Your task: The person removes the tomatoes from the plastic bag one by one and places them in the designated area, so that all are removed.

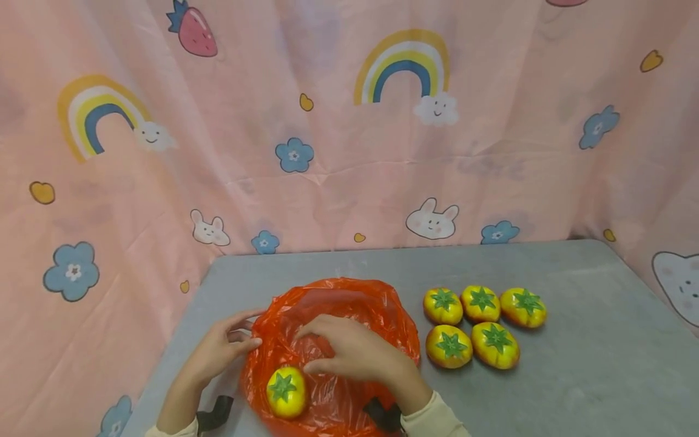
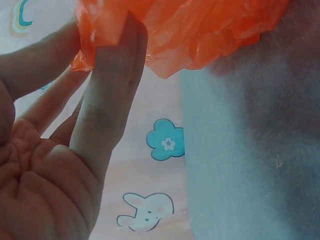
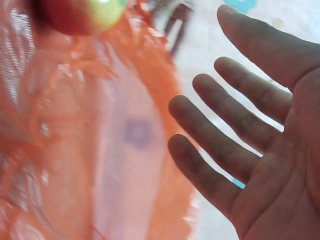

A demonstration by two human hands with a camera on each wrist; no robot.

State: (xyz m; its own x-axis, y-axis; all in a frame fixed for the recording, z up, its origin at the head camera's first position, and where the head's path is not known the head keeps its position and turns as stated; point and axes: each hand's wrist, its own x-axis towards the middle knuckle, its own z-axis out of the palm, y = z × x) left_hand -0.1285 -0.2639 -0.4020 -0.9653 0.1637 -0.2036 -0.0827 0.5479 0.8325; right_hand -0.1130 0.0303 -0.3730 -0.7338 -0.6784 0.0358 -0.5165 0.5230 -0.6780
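Note:
A thin red-orange plastic bag point(image 1: 404, 328) lies spread with its mouth gaping on the table. My left hand point(image 1: 221, 349) pinches the bag's left rim between thumb and fingers; the left wrist view shows the film point(image 2: 190, 35) at the fingertips. Inside the bag, near its front left, sits a yellow fruit point(image 1: 286, 391) with a green star-shaped top, also seen as a red-and-yellow fruit point(image 3: 87, 12) in the right wrist view. My right hand point(image 1: 355, 352) is over the bag, fingers spread and holding nothing, with its thumb tip close to that fruit.
To the right of the bag, several matching yellow fruits stand in two rows, among them a back-row fruit point(image 1: 480, 303) and a front-row fruit point(image 1: 496, 346). They rest on the grey table point(image 1: 590, 364). A pink patterned curtain point(image 1: 338, 206) hangs behind the table.

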